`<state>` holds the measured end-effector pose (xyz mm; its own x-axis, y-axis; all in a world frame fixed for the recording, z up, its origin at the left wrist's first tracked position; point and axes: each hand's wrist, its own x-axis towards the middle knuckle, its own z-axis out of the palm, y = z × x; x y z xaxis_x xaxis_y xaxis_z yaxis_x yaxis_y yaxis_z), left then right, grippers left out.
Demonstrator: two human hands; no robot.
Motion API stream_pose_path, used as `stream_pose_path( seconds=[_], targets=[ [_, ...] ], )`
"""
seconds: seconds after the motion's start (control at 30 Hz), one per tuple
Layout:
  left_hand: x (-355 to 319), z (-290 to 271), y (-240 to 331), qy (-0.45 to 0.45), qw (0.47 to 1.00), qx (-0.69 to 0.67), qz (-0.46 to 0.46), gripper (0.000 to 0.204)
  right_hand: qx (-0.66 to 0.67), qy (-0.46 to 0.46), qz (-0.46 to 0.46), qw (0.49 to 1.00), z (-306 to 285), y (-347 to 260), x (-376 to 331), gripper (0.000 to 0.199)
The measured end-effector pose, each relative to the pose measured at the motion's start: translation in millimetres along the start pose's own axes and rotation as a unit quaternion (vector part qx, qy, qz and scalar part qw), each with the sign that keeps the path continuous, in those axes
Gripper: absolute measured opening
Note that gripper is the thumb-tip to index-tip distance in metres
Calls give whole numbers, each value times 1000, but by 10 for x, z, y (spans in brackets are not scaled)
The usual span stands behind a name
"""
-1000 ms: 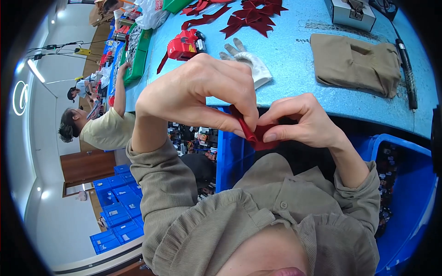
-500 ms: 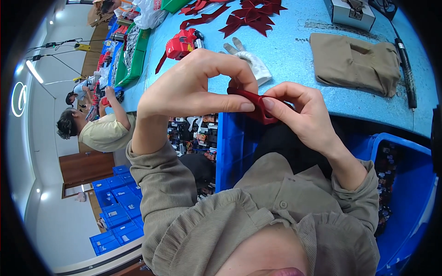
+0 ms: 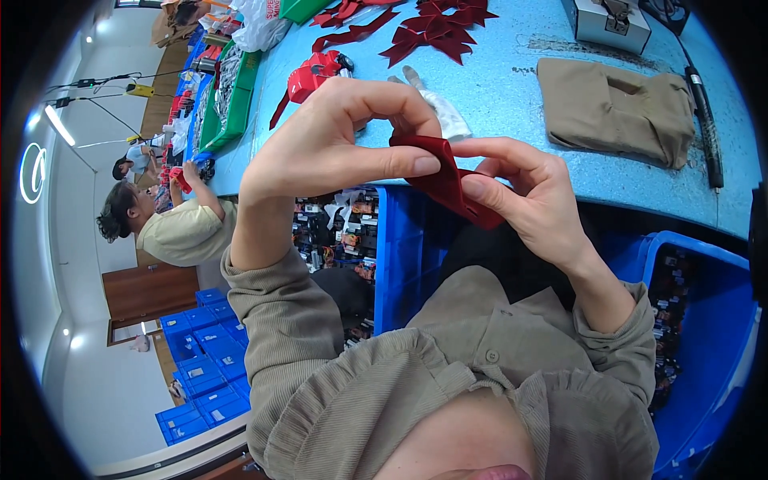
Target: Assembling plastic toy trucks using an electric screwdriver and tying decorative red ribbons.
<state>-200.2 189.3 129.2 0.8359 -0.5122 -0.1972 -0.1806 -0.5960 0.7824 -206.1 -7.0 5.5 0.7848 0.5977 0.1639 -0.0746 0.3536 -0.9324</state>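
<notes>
Grip of both hands, left hand point(image 3: 336, 148) and right hand point(image 3: 532, 192), pinches the red ribbon point(image 3: 444, 180); loosening either thumb could, I judge, undo its fold

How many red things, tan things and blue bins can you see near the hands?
Red things: 3 – ribbon piece held by left hand and right hand, pile of bows, tape dispenser.
Tan things: 1 – folded cloth.
Blue bins: 2 – middle, right.
Total: 6
</notes>
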Motion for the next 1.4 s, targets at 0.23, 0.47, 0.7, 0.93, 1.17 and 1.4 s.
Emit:
stream_pose_path(
  seconds=[0.23,0.47,0.7,0.93,1.17,1.4],
  targets=[
    [35,-77,40,-94,966,61,233,16,162,-92,115,976,-103,55,28,23],
    [13,-77,94,-104,959,90,247,17,160,-144,146,966,-99,-114,52,25],
    [69,-49,91,-109,960,101,237,16,125,-154,134,971,-7,-57,-3,27],
    [58,-12,104,-106,964,97,223,17,133,-116,180,968,-54,-99,-12,20],
    [42,105,13,-90,990,62,92,15,93,-65,179,977,-138,-93,-70,14],
    [170,219,-28,-43,998,-2,-39,16,-121,93,-22,988,-61,-80,-82,10]
  ],
)
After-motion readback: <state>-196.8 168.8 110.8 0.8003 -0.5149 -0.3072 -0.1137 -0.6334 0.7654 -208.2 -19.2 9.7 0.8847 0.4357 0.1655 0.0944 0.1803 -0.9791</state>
